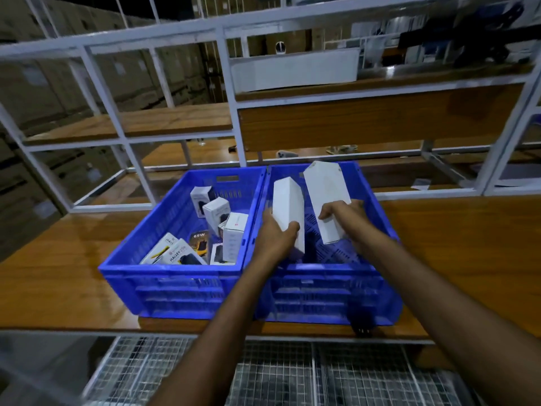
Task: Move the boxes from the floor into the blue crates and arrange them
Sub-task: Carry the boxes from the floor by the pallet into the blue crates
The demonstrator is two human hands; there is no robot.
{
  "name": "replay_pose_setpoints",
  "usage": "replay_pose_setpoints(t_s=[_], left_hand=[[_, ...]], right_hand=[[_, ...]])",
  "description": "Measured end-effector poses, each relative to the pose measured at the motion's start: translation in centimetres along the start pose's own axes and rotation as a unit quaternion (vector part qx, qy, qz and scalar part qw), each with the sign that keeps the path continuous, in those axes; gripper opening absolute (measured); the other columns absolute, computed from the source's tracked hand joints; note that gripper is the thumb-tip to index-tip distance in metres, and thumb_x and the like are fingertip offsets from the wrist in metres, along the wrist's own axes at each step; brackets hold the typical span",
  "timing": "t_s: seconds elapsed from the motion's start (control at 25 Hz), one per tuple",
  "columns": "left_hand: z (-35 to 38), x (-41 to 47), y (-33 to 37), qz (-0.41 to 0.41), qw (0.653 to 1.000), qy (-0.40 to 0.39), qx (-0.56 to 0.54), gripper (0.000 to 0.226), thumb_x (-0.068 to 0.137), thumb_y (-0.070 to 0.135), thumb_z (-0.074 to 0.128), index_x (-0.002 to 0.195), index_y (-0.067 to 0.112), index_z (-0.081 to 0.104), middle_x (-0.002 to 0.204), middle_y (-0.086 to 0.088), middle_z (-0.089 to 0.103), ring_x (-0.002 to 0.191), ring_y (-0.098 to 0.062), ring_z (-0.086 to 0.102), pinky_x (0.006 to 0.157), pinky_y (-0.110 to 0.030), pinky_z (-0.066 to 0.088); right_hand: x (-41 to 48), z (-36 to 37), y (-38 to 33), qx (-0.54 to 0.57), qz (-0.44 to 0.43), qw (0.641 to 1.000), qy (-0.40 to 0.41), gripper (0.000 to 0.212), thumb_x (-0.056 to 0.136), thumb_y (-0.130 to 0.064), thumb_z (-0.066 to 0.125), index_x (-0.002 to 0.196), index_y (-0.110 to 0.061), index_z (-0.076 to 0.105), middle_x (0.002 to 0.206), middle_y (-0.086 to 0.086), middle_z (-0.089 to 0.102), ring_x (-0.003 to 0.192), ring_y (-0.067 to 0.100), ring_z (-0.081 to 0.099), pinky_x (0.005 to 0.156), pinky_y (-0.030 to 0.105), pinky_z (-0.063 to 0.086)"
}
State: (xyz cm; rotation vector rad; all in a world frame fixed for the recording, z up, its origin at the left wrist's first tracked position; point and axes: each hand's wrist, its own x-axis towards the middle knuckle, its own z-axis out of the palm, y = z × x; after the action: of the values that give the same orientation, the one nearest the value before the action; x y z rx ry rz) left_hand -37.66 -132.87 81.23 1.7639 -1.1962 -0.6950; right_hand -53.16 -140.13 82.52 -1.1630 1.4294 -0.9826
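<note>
From the head camera, two crates stand side by side on a wooden surface [58, 273], their inner walls touching and their front walls near the surface's front edge. The surface runs on wide to both sides. Below the edge lies wire mesh [263, 373]. Right behind the crates a white metal frame [231, 92] with wooden shelves rises, closing off the far side.

The left blue crate [172, 269] holds a loose jumble of small retail boxes [216, 210], some upright, some leaning, and flat packs at its near left corner. The perforated floor of the right blue crate [322, 300] shows between the arms.

Both forearms reach over the right crate's front wall. The left hand [276, 234] grasps the lower end of a narrow white box [288, 212], held nearly upright just beside the shared wall. The right hand [348, 218] clasps a wide white box [326, 197], which leans away, its lower end down inside the crate. The two boxes stand close but apart.
</note>
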Motion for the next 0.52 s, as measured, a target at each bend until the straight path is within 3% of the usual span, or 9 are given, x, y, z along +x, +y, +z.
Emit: replay_pose_setpoints(t_s=[0.08, 0.16, 0.28, 0.36, 0.44, 0.52], left_hand=[[0.8, 0.5, -0.2, -0.015, 1.0, -0.017, 0.016, 0.063, 0.095, 0.033, 0.06, 0.147, 0.019, 0.028, 0.131, -0.004, 0.049, 0.11, -0.027, 0.053, 0.081, -0.035, 0.047], [1.3, 1.0, -0.6, -0.025, 0.999, -0.024, 0.02, 0.062, 0.093, 0.033, 0.061, 0.145, 0.018, 0.031, 0.138, -0.006, 0.05, 0.116, -0.029, 0.055, 0.089, -0.04, 0.051], [1.8, 1.1, -0.9, -0.026, 0.998, -0.029, 0.054, 0.071, 0.096, 0.027, 0.057, 0.156, 0.014, 0.023, 0.159, -0.011, 0.035, 0.137, -0.033, 0.044, 0.11, -0.042, 0.042], [1.8, 1.0, -0.7, 0.007, 0.998, 0.014, 0.055, 0.066, 0.099, 0.016, 0.052, 0.159, 0.012, 0.023, 0.162, -0.009, 0.029, 0.145, -0.028, 0.037, 0.112, -0.036, 0.035], [1.5, 0.7, -0.5, 0.052, 0.996, 0.064, 0.024, 0.057, 0.099, 0.01, 0.049, 0.154, 0.016, 0.035, 0.157, -0.006, 0.037, 0.139, -0.027, 0.043, 0.11, -0.039, 0.039], [0.8, 0.5, -0.4, 0.083, 0.991, 0.1, -0.012, 0.049, 0.098, 0.009, 0.05, 0.145, 0.02, 0.046, 0.147, -0.001, 0.049, 0.126, -0.026, 0.054, 0.103, -0.047, 0.049]], right_hand=[[1.2, 0.0, 1.0, -0.01, 0.019, 1.0, 0.001, 0.096, 0.032, -0.038, 0.071, 0.118, -0.014, 0.037, 0.121, 0.009, 0.055, 0.106, 0.033, 0.058, 0.078, 0.05, 0.06], [1.4, -0.1, 1.3, -0.021, 0.038, 0.999, 0.017, 0.106, 0.03, -0.038, 0.071, 0.125, -0.011, 0.035, 0.13, 0.012, 0.052, 0.114, 0.036, 0.054, 0.083, 0.05, 0.059], [1.5, -0.2, 1.7, -0.047, 0.06, 0.996, 0.052, 0.112, 0.055, -0.035, 0.078, 0.148, -0.004, 0.024, 0.151, 0.015, 0.036, 0.136, 0.041, 0.035, 0.101, 0.051, 0.045], [1.6, -0.4, 1.7, -0.053, 0.05, 0.994, 0.079, 0.111, 0.057, -0.038, 0.074, 0.15, -0.004, 0.024, 0.155, 0.015, 0.033, 0.139, 0.04, 0.03, 0.106, 0.054, 0.039], [1.4, -0.6, 1.2, -0.041, 0.022, 0.995, 0.083, 0.107, 0.051, -0.041, 0.069, 0.146, -0.01, 0.031, 0.151, 0.014, 0.037, 0.136, 0.038, 0.033, 0.105, 0.055, 0.039], [1.1, -0.4, 0.4, -0.016, -0.013, 0.998, 0.053, 0.092, 0.058, -0.039, 0.07, 0.141, -0.019, 0.036, 0.145, 0.01, 0.041, 0.131, 0.035, 0.039, 0.103, 0.056, 0.042]])
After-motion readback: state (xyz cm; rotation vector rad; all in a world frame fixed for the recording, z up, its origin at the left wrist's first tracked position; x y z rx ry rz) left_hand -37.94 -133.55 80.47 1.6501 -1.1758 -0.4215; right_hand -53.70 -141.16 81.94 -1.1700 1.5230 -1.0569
